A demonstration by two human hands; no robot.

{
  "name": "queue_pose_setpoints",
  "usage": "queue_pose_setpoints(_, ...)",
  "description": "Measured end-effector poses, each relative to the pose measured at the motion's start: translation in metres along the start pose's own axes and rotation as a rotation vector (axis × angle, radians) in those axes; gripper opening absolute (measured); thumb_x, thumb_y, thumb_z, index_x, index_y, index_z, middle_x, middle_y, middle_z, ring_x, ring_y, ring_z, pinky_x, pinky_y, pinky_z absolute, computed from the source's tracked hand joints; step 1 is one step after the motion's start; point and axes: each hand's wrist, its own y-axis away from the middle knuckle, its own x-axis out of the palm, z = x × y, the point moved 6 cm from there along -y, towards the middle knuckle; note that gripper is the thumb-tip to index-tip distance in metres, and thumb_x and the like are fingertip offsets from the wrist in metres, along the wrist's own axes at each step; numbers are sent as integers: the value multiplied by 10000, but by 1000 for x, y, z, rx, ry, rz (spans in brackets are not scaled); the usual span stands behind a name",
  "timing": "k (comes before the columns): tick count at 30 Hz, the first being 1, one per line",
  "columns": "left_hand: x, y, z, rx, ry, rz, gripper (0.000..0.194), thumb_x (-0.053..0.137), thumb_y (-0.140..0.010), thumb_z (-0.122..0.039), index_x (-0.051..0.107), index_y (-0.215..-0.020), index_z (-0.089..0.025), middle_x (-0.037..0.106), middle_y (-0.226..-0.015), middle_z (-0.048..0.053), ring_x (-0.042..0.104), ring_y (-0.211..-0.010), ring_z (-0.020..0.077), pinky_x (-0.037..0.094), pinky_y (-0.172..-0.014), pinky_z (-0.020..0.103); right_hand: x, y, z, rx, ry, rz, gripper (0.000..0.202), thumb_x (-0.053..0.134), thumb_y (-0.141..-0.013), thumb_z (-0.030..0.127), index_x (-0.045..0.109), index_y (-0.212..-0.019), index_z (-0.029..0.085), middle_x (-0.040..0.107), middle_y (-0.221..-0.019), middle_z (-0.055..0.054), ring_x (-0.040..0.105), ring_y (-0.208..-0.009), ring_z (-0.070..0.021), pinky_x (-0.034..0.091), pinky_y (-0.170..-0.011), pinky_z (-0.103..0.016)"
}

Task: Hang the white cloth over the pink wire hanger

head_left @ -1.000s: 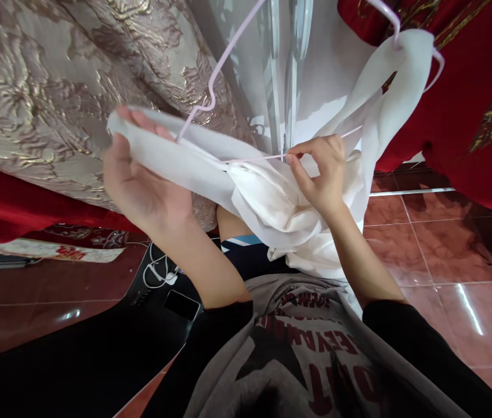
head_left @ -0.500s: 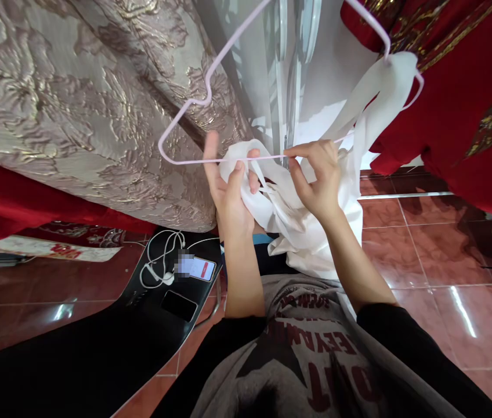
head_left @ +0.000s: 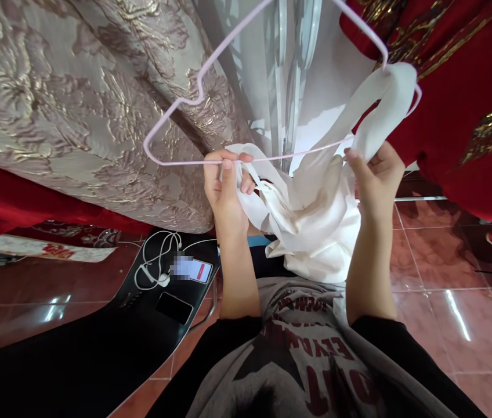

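Observation:
My left hand (head_left: 227,191) is closed around the lower bar of a pale pink clothes hanger (head_left: 222,56). A loop of white cloth passes by its fingers, under the bar. My right hand (head_left: 376,180) pinches the white garment (head_left: 324,244) close to the hanger's right end, thumb against the fabric. One strap (head_left: 398,87) of the garment hangs over the notch at that end. The rest of the garment drapes in folds between my arms down to my lap. Parts of my right fingers are hidden behind the cloth.
On the left hangs a beige embossed fabric (head_left: 98,116); on the right, a red garment (head_left: 459,133) with gold sequins. A black seat (head_left: 76,348) holds a lit phone (head_left: 194,269), a dark phone (head_left: 174,308) and a white cable (head_left: 141,255). Red tiles (head_left: 437,255) cover the floor.
My right hand has left the middle of the hanger bar and moved right to the strap. My left fingers have closed over the bar. The hanger has shifted slightly left.

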Motion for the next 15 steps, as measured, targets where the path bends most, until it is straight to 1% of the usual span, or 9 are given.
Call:
queue_pose_setpoints(1, -1, 0, 0, 2, -25, -4, 382, 750, -923, -616, 560, -917, -285, 702, -953, 27, 355, -493, 104, 336, -469, 300, 1, 1, 3, 2, 24, 4, 387, 741, -874, 540, 681, -1036, 194, 705, -933, -59, 686, -857, -170, 573, -810, -367)
queue_pose_setpoints(3, -1, 0, 0, 6, -50, -11, 411, 742, -915, -648, 548, -922, -285, 702, -950, 26, 351, -493, 108, 337, -469, 303, 1, 5, 14, -27, 59, -45, 335, 740, -877, 504, 687, -986, 192, 662, -827, -24, 640, -728, -140, 548, -727, -346)
queue_pose_setpoints(6, -3, -1, -2, 6, -49, -19, 413, 734, -920, -648, 549, -928, -279, 698, -934, 19, 332, -489, 104, 325, -466, 299, -5, 8, 25, -66, 94, -195, 282, 680, -919, 466, 633, -838, 200, 597, -721, -5, 560, -602, -118, 483, -626, -328)
queue_pose_setpoints(8, -4, -1, -3, 2, -59, -19, 417, 748, -908, -655, 560, -915, -283, 701, -932, 26, 328, -490, 106, 326, -468, 305, -13, 5, 30, -97, 110, -304, 288, 686, -901, 396, 566, -720, 207, 549, -637, -5, 505, -563, -111, 421, -581, -320)
queue_pose_setpoints(9, -4, -2, -3, 0, -66, -15, 423, 755, -898, -664, 565, -907, -286, 700, -926, 29, 329, -491, 109, 329, -471, 310, -16, 1, 31, -101, 94, -325, 274, 690, -879, 336, 552, -681, 205, 533, -603, -8, 489, -558, -108, 395, -570, -317)
queue_pose_setpoints(11, -6, -2, -3, -8, -72, -9, 427, 758, -891, -672, 567, -899, -291, 689, -913, 30, 333, -495, 115, 335, -478, 319, -19, -11, 36, -62, 7, -288, 190, 650, -834, 212, 584, -659, 181, 557, -593, -21, 503, -572, -103, 381, -577, -312)
queue_pose_setpoints(13, -6, -2, -2, -17, -65, -3, 414, 751, -903, -655, 560, -903, -287, 676, -908, 24, 335, -499, 117, 337, -484, 319, -20, -26, 47, 15, -31, -192, 162, 587, -813, 132, 635, -659, 150, 604, -631, -31, 527, -601, -91, 382, -601, -308)
queue_pose_setpoints(14, -7, -2, -1, -21, -61, -2, 405, 747, -911, -640, 555, -909, -284, 672, -911, 22, 338, -502, 116, 340, -488, 316, -20, -33, 55, 63, 16, -137, 185, 578, -814, 109, 645, -645, 143, 599, -631, -21, 509, -601, -76, 367, -606, -309)
queue_pose_setpoints(15, -7, -2, 0, -23, -57, -2, 396, 746, -917, -624, 550, -915, -280, 670, -914, 20, 341, -504, 112, 341, -491, 312, -21, -40, 65, 116, 108, -84, 207, 594, -817, 97, 640, -620, 142, 559, -602, -3, 464, -586, -57, 336, -602, -313)
